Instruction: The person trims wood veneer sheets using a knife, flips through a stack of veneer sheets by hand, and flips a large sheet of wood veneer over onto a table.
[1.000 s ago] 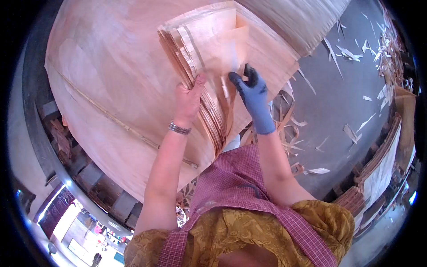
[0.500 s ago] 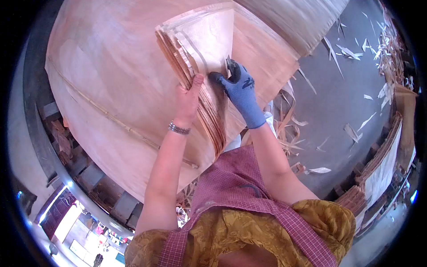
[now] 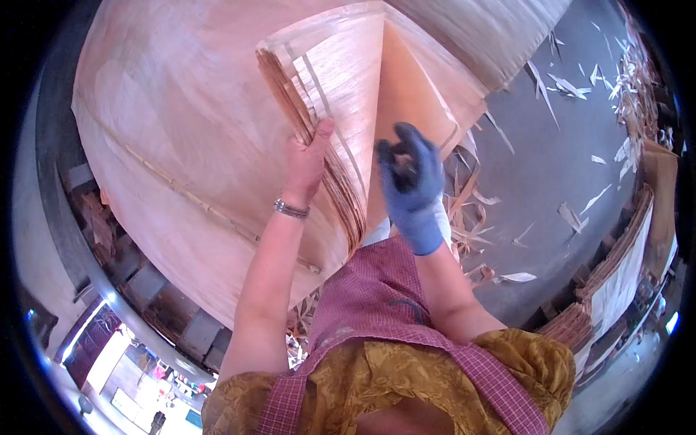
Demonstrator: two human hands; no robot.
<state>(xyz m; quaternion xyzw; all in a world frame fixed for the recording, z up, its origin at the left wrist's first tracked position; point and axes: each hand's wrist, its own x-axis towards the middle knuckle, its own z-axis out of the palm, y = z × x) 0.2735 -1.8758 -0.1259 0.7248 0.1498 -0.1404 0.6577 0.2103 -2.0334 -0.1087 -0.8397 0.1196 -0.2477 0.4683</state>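
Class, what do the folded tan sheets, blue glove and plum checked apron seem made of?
Folded tan sheets: probably thin wood veneer, satiny; streaky grain, layered edges.
Blue glove: likely matte fabric; black patches suggest coating, though blurred.
Plum checked apron: apparently matte woven cloth; soft creases.

I can't see most fingers of the left hand (image 3: 307,165); the folded stack (image 3: 342,76) hides them. Right hand (image 3: 413,187), just right of the stack, is blurred: can't tell if it pinches anything. Sheet (image 3: 493,36) up and right of the stack runs off my top edge. Apron straps (image 3: 279,413) below the stack: cut off. Clutter (image 3: 170,388) far below-left of the stack: too small to identify.
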